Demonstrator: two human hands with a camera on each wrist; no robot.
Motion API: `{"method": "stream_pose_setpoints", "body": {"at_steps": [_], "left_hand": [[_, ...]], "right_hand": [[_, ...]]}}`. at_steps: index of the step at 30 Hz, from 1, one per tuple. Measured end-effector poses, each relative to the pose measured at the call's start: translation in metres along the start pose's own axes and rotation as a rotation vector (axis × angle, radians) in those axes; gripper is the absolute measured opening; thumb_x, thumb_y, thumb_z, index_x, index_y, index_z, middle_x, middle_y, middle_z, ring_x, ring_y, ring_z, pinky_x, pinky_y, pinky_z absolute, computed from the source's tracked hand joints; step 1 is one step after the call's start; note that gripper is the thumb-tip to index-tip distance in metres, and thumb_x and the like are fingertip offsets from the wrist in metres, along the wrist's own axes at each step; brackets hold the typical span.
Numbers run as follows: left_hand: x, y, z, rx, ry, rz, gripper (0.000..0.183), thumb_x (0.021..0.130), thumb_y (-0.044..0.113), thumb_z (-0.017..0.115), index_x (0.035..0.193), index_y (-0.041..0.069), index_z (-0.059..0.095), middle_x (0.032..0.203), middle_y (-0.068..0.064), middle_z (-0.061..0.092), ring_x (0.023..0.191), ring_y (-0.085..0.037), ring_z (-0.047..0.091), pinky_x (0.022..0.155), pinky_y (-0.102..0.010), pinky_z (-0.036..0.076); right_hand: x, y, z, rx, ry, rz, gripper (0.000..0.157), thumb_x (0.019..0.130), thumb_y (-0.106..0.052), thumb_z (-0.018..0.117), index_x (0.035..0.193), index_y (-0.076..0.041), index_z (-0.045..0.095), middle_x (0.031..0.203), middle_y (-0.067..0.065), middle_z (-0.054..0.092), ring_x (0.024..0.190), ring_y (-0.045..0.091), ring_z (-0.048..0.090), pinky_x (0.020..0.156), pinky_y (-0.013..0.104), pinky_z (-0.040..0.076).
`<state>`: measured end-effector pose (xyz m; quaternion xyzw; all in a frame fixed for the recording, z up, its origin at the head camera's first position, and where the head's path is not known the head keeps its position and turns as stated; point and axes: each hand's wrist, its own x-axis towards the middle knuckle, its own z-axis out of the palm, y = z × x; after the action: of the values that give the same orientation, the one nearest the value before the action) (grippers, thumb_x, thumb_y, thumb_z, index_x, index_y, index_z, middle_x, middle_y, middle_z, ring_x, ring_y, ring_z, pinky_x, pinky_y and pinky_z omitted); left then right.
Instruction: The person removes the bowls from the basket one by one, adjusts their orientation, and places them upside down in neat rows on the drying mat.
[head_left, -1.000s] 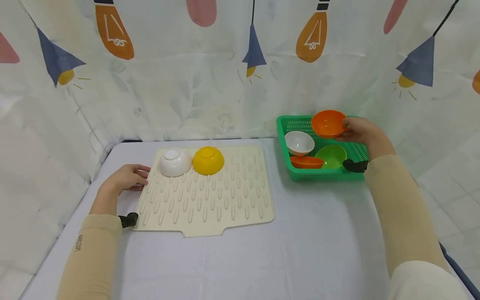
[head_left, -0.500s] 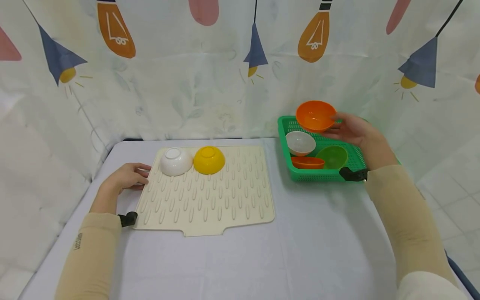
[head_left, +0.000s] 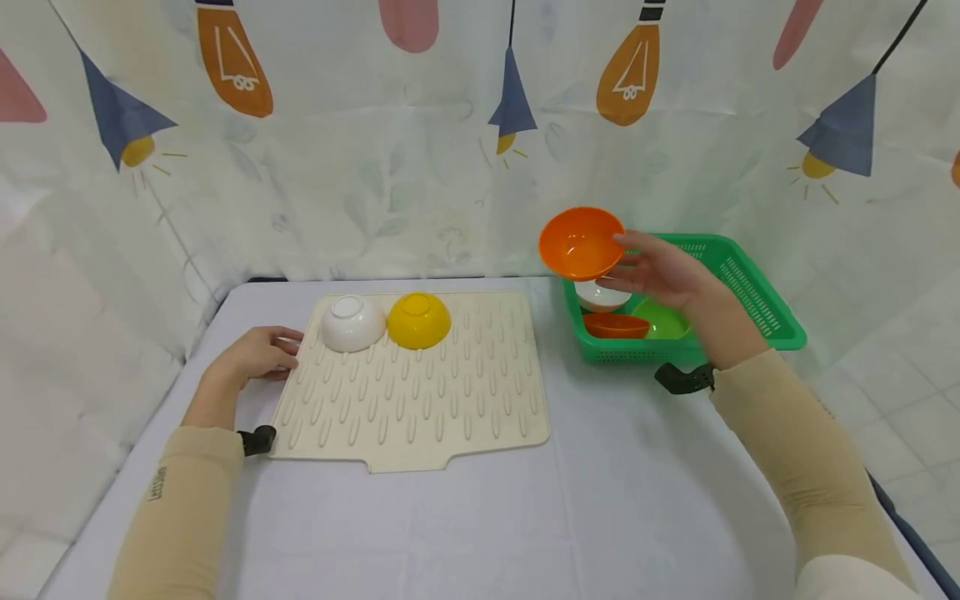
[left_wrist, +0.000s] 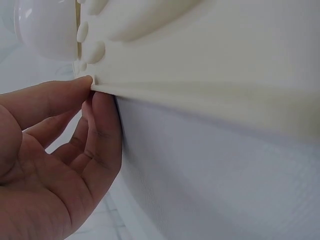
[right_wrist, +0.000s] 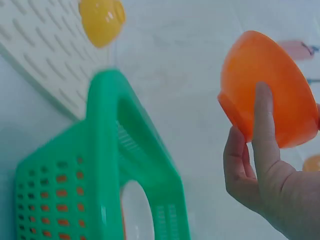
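An orange bowl (head_left: 581, 242) is held in the air by my right hand (head_left: 663, 271), its hollow side facing the head camera. In the right wrist view the fingers grip the bowl's outside (right_wrist: 265, 90) and rim, above the green basket (right_wrist: 102, 165). My left hand (head_left: 258, 354) is at the left edge of a cream ridged mat (head_left: 420, 408). The left wrist view shows thumb and fingers pinching the mat's edge (left_wrist: 150, 95). Upside down near the mat's back edge sit a white bowl (head_left: 352, 325) and a yellow bowl (head_left: 418, 321), side by side.
Inside the green basket (head_left: 765, 292) at the back right are a white bowl (head_left: 600, 297), an orange bowl (head_left: 617, 326) and a green bowl (head_left: 663, 321). White cloth (head_left: 600, 492) covers the table. A patterned curtain (head_left: 315, 167) hangs behind.
My right hand has carried the orange bowl leftward, from over the middle of the basket to above its left back corner. My left hand stays at the mat's edge.
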<state>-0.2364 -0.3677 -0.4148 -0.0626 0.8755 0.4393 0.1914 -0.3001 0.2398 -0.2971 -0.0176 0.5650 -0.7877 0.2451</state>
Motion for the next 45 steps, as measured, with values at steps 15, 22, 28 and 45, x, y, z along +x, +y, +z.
{"method": "stream_pose_setpoints", "body": {"at_steps": [15, 22, 28, 45], "left_hand": [[-0.002, -0.002, 0.003, 0.046, 0.038, 0.003, 0.061, 0.097, -0.002, 0.062, 0.148, -0.016, 0.033, 0.124, -0.028, 0.05, 0.091, -0.021, 0.063, 0.074, -0.029, 0.059], [-0.003, -0.002, 0.005, 0.063, 0.039, -0.002, 0.06, 0.096, -0.002, 0.061, 0.147, -0.017, 0.034, 0.119, -0.026, 0.052, 0.089, -0.021, 0.061, 0.072, -0.03, 0.058], [-0.003, 0.0, 0.006, 0.072, 0.049, -0.006, 0.059, 0.096, -0.002, 0.061, 0.147, -0.016, 0.034, 0.118, -0.025, 0.052, 0.088, -0.021, 0.061, 0.071, -0.029, 0.058], [-0.007, 0.007, 0.004, 0.081, 0.01, -0.01, 0.062, 0.102, 0.014, 0.061, 0.148, -0.014, 0.032, 0.128, -0.03, 0.05, 0.095, -0.024, 0.062, 0.077, -0.032, 0.059]], "right_hand": [[-0.001, 0.048, 0.053, 0.008, -0.127, -0.009, 0.036, 0.108, -0.018, 0.054, 0.142, -0.008, 0.046, 0.138, 0.013, 0.054, 0.116, 0.034, 0.063, 0.1, 0.049, 0.051], [0.003, 0.066, 0.073, -0.041, -0.129, 0.027, 0.041, 0.108, -0.017, 0.053, 0.146, -0.006, 0.041, 0.137, 0.013, 0.054, 0.12, 0.039, 0.059, 0.104, 0.057, 0.045], [0.008, 0.08, 0.085, -0.067, -0.147, 0.064, 0.045, 0.107, -0.016, 0.053, 0.148, -0.003, 0.039, 0.137, 0.014, 0.051, 0.118, 0.037, 0.059, 0.104, 0.059, 0.044], [0.021, 0.112, 0.1, -0.125, -0.138, 0.184, 0.052, 0.106, -0.01, 0.054, 0.153, -0.001, 0.036, 0.145, 0.02, 0.049, 0.123, 0.039, 0.057, 0.105, 0.06, 0.041]]}}
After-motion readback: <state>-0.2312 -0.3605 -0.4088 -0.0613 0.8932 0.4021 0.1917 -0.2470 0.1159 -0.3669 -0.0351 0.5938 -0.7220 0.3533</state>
